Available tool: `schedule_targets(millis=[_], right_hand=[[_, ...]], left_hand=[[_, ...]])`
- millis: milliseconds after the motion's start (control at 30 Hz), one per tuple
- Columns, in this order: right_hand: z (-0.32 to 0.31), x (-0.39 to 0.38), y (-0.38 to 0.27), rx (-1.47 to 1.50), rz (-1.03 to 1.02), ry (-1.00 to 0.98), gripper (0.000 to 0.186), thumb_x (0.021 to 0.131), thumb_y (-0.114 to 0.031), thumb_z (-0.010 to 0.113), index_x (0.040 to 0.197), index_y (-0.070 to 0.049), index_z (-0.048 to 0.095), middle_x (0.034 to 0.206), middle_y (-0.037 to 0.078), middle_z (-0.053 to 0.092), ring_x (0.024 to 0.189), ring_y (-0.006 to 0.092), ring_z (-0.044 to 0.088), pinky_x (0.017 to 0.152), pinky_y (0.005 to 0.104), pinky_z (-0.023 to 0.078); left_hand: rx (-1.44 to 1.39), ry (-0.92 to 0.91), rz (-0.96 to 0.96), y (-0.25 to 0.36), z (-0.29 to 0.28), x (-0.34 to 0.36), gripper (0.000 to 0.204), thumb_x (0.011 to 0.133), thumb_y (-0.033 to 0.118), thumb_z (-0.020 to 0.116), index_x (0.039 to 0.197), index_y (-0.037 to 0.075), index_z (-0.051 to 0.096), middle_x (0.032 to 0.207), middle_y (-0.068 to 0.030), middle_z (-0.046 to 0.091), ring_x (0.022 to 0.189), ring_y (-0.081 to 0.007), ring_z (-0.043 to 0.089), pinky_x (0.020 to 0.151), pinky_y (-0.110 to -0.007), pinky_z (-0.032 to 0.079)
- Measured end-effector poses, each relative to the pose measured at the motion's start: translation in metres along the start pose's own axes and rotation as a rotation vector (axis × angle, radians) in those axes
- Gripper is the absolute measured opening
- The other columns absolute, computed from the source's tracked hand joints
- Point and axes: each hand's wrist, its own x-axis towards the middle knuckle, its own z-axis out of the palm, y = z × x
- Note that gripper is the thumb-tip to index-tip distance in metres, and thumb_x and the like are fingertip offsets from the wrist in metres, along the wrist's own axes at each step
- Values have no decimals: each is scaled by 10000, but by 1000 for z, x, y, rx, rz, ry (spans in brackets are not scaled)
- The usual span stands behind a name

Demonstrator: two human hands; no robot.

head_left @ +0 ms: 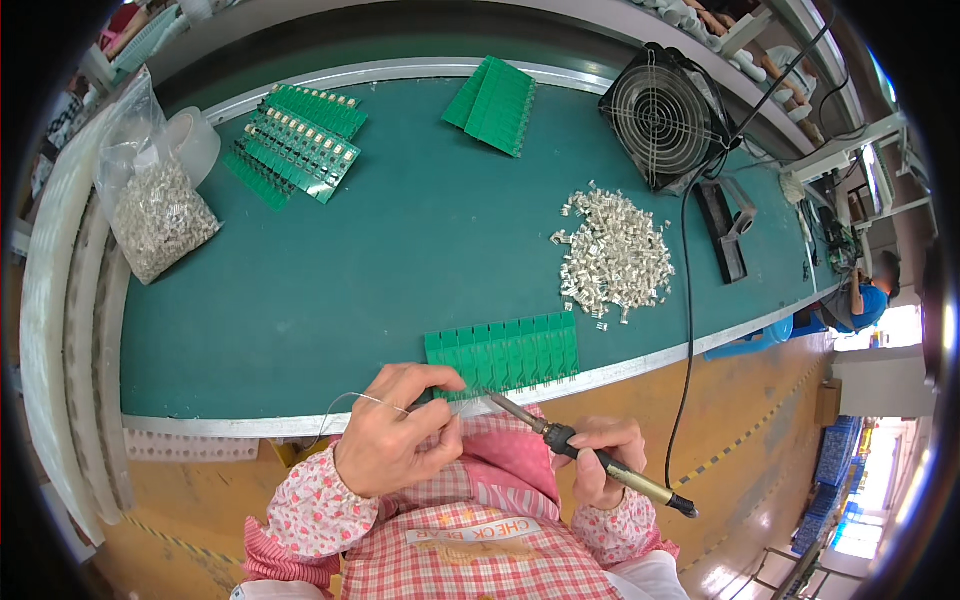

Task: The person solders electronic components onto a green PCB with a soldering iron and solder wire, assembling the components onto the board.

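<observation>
Green desk [350, 290]: slotted green board [503, 354] at near edge; left hand [392, 440] pinches thin wire [345, 402], right hand [600, 462] grips soldering iron [590, 455]; joint hidden.

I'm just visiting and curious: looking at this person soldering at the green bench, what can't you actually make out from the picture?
- Head view: where the soldering iron tip meets the green board strip is too small to show.
- The solder wire is too thin to follow to its end.
- The left hand hides its own fingertips and the strip's near corner.
- The pile of small metal parts is too fine to tell single pieces.
</observation>
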Motion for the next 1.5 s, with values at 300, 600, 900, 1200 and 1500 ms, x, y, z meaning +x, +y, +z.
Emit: schedule_targets(millis=[300, 600, 900, 1200, 1500], right_hand=[[-1, 12, -1, -419, -77, -60, 355, 703, -44, 702, 1050, -63, 630, 756, 68, 601, 661, 207, 577, 570, 309, 461], [24, 59, 10, -716, -260, -310, 564, 686, -76, 745, 1208, -134, 540, 1013, 46, 555, 940, 214, 545, 892, 410, 412], [35, 78, 4, -622, -218, -229, 554, 685, -41, 740, 1198, -111, 542, 964, 88, 522, 838, 269, 547, 721, 360, 457], [36, 81, 0, -640, -220, -202, 564, 683, -37, 745, 1204, -98, 537, 946, 103, 509, 790, 277, 545, 686, 361, 465], [29, 48, 14, -675, -210, -228, 551, 697, -59, 743, 1210, -112, 549, 950, 84, 512, 835, 256, 540, 711, 353, 455]], left_hand=[[91, -12, 29, -4, -4, 8, 256, 640, 62, 744, 780, 53, 530, 1043, -90, 608, 987, -296, 589, 809, -396, 456], [69, -27, -25, -10, -7, 13, 298, 655, 60, 748, 862, 56, 535, 1067, -90, 625, 1004, -282, 598, 830, -379, 457], [169, 129, 69, -5, -4, 28, 264, 676, 72, 762, 865, 71, 578, 898, -38, 674, 825, -193, 643, 764, -324, 422], [247, 126, 207, -12, -4, 29, 250, 680, 43, 758, 854, 67, 581, 869, -11, 671, 747, -167, 644, 721, -340, 462], [206, 3, 185, -5, -10, 18, 297, 680, 128, 758, 876, 62, 544, 945, -37, 625, 880, -200, 610, 777, -368, 442]])
